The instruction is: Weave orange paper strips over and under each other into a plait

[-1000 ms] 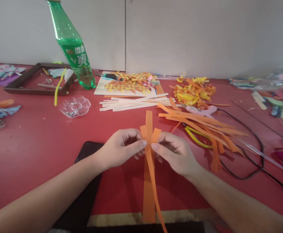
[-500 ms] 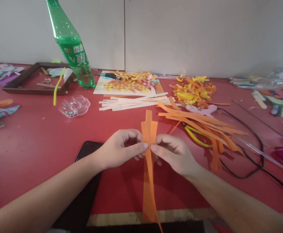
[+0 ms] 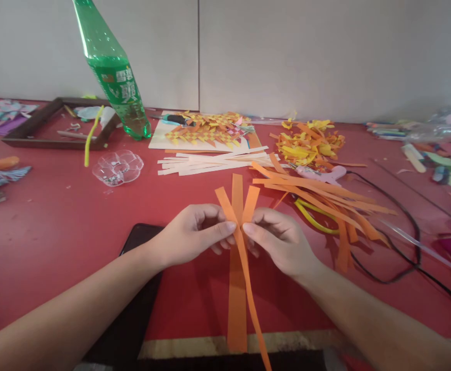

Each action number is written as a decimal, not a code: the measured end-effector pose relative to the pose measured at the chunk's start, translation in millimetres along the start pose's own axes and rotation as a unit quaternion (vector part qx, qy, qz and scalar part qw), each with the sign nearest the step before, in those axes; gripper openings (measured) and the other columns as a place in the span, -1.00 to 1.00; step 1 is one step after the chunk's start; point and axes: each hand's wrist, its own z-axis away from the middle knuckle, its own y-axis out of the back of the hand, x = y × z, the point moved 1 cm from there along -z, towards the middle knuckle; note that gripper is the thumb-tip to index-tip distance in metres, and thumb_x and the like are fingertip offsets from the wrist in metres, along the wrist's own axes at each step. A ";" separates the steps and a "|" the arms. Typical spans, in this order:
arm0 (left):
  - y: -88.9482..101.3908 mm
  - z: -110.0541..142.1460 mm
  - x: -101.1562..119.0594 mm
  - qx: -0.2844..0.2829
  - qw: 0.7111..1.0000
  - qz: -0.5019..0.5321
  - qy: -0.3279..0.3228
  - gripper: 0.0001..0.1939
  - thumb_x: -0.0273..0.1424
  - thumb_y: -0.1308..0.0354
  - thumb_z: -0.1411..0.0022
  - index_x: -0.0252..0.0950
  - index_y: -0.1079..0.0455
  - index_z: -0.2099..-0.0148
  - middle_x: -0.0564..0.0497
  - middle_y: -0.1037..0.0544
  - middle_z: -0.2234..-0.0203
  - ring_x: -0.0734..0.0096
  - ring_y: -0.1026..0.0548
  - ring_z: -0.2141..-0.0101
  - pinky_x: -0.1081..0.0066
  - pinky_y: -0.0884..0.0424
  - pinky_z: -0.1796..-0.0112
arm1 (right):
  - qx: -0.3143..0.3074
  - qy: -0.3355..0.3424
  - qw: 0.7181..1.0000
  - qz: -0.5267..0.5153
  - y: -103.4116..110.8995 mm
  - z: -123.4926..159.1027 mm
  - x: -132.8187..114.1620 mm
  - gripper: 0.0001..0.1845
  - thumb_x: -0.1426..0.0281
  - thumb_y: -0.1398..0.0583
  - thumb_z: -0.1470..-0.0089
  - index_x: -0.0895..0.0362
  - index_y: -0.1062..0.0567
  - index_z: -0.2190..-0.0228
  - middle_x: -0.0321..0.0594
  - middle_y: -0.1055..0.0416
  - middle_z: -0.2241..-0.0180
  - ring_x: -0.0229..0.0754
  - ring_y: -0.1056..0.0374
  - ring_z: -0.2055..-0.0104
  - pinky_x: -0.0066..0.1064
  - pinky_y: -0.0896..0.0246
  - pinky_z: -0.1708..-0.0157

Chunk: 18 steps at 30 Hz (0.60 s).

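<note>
Both hands pinch orange paper strips [image 3: 237, 299] above the front of the red table. My left hand [image 3: 202, 234] grips them from the left, its thumb on the front and the other fingers curled behind. Opposite it, my right hand [image 3: 273, 237] pinches from the right in the same way, the thumbs almost meeting. Over the thumbs the strip ends fan out into three: one leaning left, one upright, one leaning right. Below, a wide strip hangs straight while a narrower one curves down to the right. Where the strips cross is partly hidden by the fingers.
Loose orange strips [image 3: 326, 196] lie on the right, over yellow-handled scissors [image 3: 316, 219] and near a pink glue gun [image 3: 321, 175]. White strips [image 3: 213, 161], a green bottle [image 3: 119, 87], a clear flower-shaped dish [image 3: 119, 167] and a dark frame [image 3: 24, 139] stand behind. A black phone [image 3: 132, 304] lies under my left forearm.
The upper strip ends have spread apart, the outer two now slanting left and right. Below, the narrow strip has swung to the right, away from the wide one. My hands have barely moved.
</note>
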 end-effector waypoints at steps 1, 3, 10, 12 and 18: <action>-0.6 0.5 -0.1 -0.008 1.000 -0.009 0.005 -0.78 -0.30 -0.23 -0.26 -0.38 -0.41 0.34 0.03 -0.54 0.46 0.52 -0.52 0.42 0.50 -0.50 0.35 | 0.003 -0.006 1.000 -0.003 0.2 0.1 0.0 -0.70 0.22 -0.29 -0.11 0.14 -0.40 0.52 -0.35 -0.34 0.62 -0.36 -0.23 0.63 -0.50 -0.18 0.64; -1.8 1.3 0.3 -0.015 0.999 -0.028 0.011 -0.80 -0.33 -0.28 -0.21 -0.38 -0.41 0.34 0.04 -0.53 0.46 0.52 -0.51 0.43 0.50 -0.50 0.36 | 0.006 -0.021 1.000 -0.015 0.5 0.3 0.3 -0.70 0.22 -0.30 -0.10 0.14 -0.42 0.51 -0.34 -0.35 0.62 -0.36 -0.25 0.62 -0.51 -0.18 0.64; -2.8 1.5 3.4 0.006 1.000 -0.024 0.003 -0.80 -0.36 -0.26 -0.21 -0.38 -0.37 0.38 0.06 -0.51 0.51 0.55 -0.48 0.48 0.50 -0.48 0.38 | -0.046 -0.036 0.997 -0.058 -1.7 2.0 0.8 -0.70 0.23 -0.30 -0.10 0.17 -0.43 0.51 -0.31 -0.38 0.60 -0.37 -0.24 0.60 -0.54 -0.19 0.64; -2.8 1.2 3.2 0.006 1.000 -0.018 0.001 -0.79 -0.36 -0.28 -0.19 -0.37 -0.37 0.39 0.06 -0.51 0.51 0.54 -0.48 0.48 0.50 -0.48 0.38 | -0.044 -0.028 0.998 -0.047 -2.2 2.3 -0.1 -0.70 0.24 -0.31 -0.10 0.16 -0.42 0.52 -0.32 -0.38 0.60 -0.38 -0.23 0.61 -0.54 -0.18 0.65; -1.0 0.0 1.1 0.010 1.000 0.002 -0.014 -0.80 -0.35 -0.21 -0.26 -0.41 -0.40 0.33 0.05 -0.50 0.51 0.55 -0.48 0.48 0.51 -0.48 0.38 | -0.030 -0.009 0.999 -0.015 -1.4 0.8 -1.2 -0.70 0.21 -0.29 -0.11 0.15 -0.42 0.50 -0.29 -0.40 0.58 -0.37 -0.22 0.62 -0.51 -0.17 0.65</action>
